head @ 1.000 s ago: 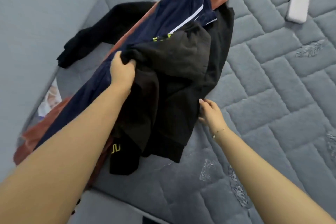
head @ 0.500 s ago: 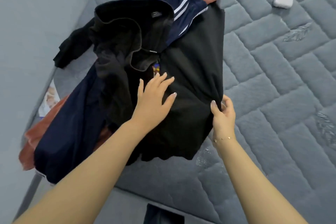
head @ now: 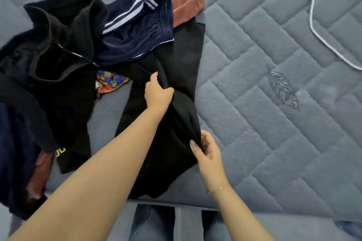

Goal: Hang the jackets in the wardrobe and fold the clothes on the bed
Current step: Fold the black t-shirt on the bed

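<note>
Head view, the only one: a black garment (head: 176, 76) lies stretched on the grey quilted bed (head: 274, 143), its long axis running roughly from 12 o'clock, where it passes under the navy striped piece (head: 137, 31), down to 6 o'clock at the bed's near edge. The left hand (head: 157, 95) sits at the centre of the picture on the middle of that strip, thumb and fingers closed round a ridge of its cloth. The right hand (head: 208, 151) is lower, toward 5 o'clock, pinching the same garment's right-hand edge between thumb and fingers. Both hands are therefore on the one piece, the right nearer the person and the hem, the left further up its length.

At 9 to 10 o'clock a black hooded jacket (head: 58, 45) lies heaped, with a patterned multicoloured cloth (head: 109, 83) showing just beside it. A rust-coloured garment (head: 186, 0) peeks out at 12 o'clock. A white cable (head: 313, 25) curves across the bed at 2 o'clock, well apart.

As I judge it, the fold turns on that long axis: the garment lies straight ahead, so either end could be brought along it toward the other.
</note>
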The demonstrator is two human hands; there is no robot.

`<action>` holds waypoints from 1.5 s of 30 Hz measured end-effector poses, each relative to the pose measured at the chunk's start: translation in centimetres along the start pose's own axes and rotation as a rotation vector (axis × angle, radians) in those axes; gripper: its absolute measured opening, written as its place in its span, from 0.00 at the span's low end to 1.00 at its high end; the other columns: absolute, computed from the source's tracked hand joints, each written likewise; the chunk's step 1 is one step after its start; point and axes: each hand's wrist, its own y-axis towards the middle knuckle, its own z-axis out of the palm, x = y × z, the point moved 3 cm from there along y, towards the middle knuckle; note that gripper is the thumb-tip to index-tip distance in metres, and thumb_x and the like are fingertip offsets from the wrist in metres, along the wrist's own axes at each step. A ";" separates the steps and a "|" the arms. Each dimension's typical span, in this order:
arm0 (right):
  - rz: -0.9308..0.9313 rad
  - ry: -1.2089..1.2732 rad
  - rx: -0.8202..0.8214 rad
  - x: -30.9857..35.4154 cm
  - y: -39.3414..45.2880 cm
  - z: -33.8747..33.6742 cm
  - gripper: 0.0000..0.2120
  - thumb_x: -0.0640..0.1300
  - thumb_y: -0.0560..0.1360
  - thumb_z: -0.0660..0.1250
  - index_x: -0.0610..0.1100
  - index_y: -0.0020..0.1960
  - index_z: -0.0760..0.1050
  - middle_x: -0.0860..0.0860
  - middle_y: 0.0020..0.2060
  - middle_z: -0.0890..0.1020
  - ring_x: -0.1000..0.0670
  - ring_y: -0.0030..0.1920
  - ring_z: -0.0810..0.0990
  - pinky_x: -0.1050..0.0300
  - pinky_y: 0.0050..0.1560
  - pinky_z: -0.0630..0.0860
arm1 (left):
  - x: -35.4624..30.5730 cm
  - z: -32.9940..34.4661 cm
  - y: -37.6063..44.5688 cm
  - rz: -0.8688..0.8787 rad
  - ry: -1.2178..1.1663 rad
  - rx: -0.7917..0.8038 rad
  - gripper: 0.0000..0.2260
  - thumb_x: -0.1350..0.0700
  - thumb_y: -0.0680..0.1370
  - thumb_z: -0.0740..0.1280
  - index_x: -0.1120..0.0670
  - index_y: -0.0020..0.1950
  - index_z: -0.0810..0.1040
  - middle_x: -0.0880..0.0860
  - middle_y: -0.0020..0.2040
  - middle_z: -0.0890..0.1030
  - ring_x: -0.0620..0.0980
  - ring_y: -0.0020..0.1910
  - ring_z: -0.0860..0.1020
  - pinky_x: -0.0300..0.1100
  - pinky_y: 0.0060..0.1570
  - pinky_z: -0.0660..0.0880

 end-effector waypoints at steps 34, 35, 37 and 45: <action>-0.017 -0.017 -0.163 5.1 12.5 -19.7 0.21 0.33 0.75 0.67 0.47 0.65 0.72 0.57 0.55 0.81 0.64 0.52 0.80 0.73 0.48 0.76 | -9.2 2.2 8.3 0.560 1.256 -0.288 0.28 0.58 0.81 0.58 0.42 0.79 0.55 0.64 0.76 0.61 0.69 0.73 0.60 0.64 0.74 0.45; -0.021 -0.021 -0.172 5.1 12.5 -19.7 0.22 0.33 0.75 0.67 0.46 0.66 0.72 0.56 0.56 0.81 0.63 0.53 0.80 0.71 0.50 0.76 | -10.1 0.4 9.8 0.411 1.194 -0.318 0.29 0.57 0.81 0.60 0.45 0.80 0.53 0.66 0.76 0.60 0.69 0.73 0.59 0.62 0.75 0.47; -0.012 -0.013 -0.169 5.1 12.7 -19.8 0.22 0.32 0.75 0.67 0.45 0.67 0.71 0.53 0.57 0.81 0.57 0.56 0.80 0.66 0.55 0.77 | -12.0 -0.8 10.1 0.312 1.060 -0.316 0.33 0.55 0.79 0.63 0.51 0.80 0.51 0.69 0.75 0.58 0.69 0.72 0.60 0.59 0.73 0.52; 0.032 0.070 -0.170 6.3 14.0 -18.9 0.16 0.41 0.74 0.72 0.49 0.60 0.73 0.57 0.51 0.82 0.64 0.46 0.82 0.72 0.41 0.76 | -9.3 11.3 0.2 0.498 0.778 0.180 0.35 0.36 0.76 0.65 0.48 0.78 0.58 0.54 0.73 0.65 0.56 0.71 0.65 0.56 0.67 0.65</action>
